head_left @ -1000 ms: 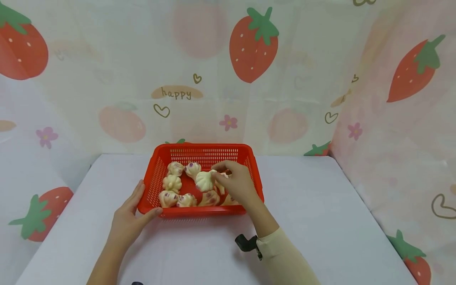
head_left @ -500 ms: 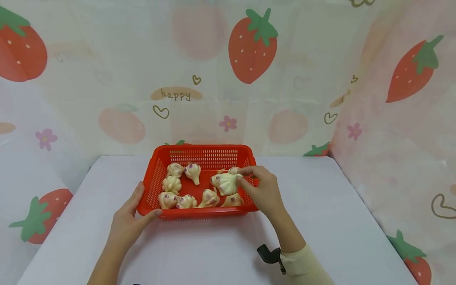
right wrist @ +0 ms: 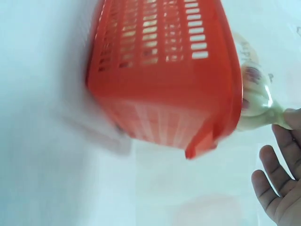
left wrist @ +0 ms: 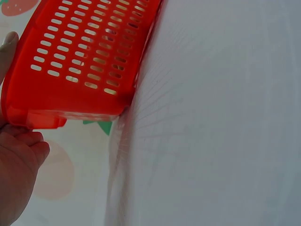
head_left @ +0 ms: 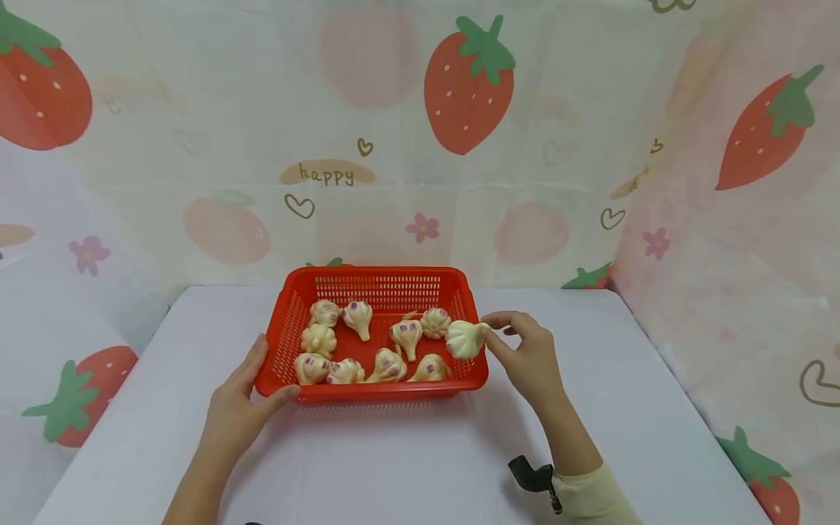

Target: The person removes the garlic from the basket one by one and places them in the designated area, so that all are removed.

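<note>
My right hand [head_left: 528, 359] pinches a pale garlic bulb [head_left: 463, 340] by its stem, over the right rim of a red perforated basket [head_left: 377, 391]. In the right wrist view, the bulb [right wrist: 256, 96] is partly hidden behind the basket wall, with thumb and forefinger at its stem and the other fingers loosely spread. My left hand [head_left: 239, 405] grips the basket's front left corner, thumb on the front rim and fingers along the left side. The left wrist view has those fingers [left wrist: 40, 149] under the rim. Several purple-marked garlic bulbs [head_left: 387, 366] lie inside the basket.
The basket stands on a white-covered table [head_left: 367, 467], close to a strawberry-printed backdrop [head_left: 394, 131]. White table surface extends on both sides and in front. A black device [head_left: 531, 474] is strapped at the right wrist, beside the light sleeve [head_left: 593, 499].
My right hand has carried the pinched garlic bulb rightward, from the basket's middle to its right rim, uncovering the bulbs beneath. The left hand and the basket have stayed in place.
</note>
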Demonstrator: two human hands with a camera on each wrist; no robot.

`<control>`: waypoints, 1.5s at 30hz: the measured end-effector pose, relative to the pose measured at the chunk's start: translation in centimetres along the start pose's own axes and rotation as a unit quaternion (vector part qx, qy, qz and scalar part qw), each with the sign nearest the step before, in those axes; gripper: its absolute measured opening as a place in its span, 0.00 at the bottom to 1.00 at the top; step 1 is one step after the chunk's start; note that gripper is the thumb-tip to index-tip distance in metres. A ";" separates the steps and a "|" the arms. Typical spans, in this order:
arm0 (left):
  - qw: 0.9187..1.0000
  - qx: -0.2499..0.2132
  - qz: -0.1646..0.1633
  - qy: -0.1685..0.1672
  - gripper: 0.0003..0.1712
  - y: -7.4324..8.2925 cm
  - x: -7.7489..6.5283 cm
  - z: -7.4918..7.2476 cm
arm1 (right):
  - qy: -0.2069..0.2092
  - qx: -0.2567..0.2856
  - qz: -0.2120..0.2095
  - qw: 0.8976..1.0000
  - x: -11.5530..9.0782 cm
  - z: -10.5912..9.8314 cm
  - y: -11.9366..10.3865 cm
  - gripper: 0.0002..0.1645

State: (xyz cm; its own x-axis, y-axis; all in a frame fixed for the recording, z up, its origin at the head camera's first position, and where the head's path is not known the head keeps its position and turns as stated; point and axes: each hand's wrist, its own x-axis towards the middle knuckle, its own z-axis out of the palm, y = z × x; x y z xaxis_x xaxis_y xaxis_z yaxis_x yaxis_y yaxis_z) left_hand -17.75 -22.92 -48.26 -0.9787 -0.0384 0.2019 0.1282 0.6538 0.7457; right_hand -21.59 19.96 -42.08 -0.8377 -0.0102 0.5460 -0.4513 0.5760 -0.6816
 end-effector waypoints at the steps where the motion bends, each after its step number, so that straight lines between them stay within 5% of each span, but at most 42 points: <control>1: 1.000 0.001 0.000 0.000 0.60 0.0 0.0 0.0 | 0.003 -0.003 -0.001 1.000 0.0 -0.2 0.2 0.09; 9: 1.000 0.000 -0.002 -0.002 0.60 0.1 0.0 -0.1 | 0.024 -0.012 -0.010 1.000 -0.2 -2.3 1.5 0.08; 27: 1.000 0.001 0.015 0.009 0.59 -0.2 0.0 -0.1 | 0.065 -0.039 0.065 0.995 0.0 -4.8 5.4 0.09; 45: 0.999 0.006 0.021 0.024 0.57 -0.2 -0.4 0.4 | 0.035 -0.042 0.120 0.991 0.8 -3.2 9.8 0.11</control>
State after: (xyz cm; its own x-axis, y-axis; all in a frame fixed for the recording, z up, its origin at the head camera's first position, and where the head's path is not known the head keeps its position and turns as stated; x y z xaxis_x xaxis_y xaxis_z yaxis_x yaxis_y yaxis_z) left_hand -17.49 -22.78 -48.77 -0.9635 -0.0471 0.2636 0.1667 0.6648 0.7282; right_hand -25.71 28.21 -46.70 -0.8934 0.1904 0.4070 -0.2113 0.6213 -0.7545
